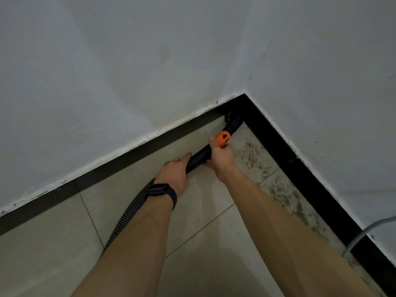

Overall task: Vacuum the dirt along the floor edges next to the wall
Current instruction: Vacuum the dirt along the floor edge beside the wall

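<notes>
We are holding the vacuum's black nozzle in the floor corner just right of the frame's centre, where the two black skirting boards are meeting. Our right hand is gripping the wand below its orange collar. Our left hand is curling round it lower down, ahead of the ribbed hose. Dirt is lying along the right-hand skirting, and bare tiled floor is opening toward the lower left.

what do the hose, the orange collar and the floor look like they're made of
Hose: likely flexible black plastic, matte, judging by its ribbed corrugations. Orange collar: smooth moulded plastic, slight sheen. Floor: pale glazed tile, probably ceramic, shown by grout lines and soft reflections.
</notes>
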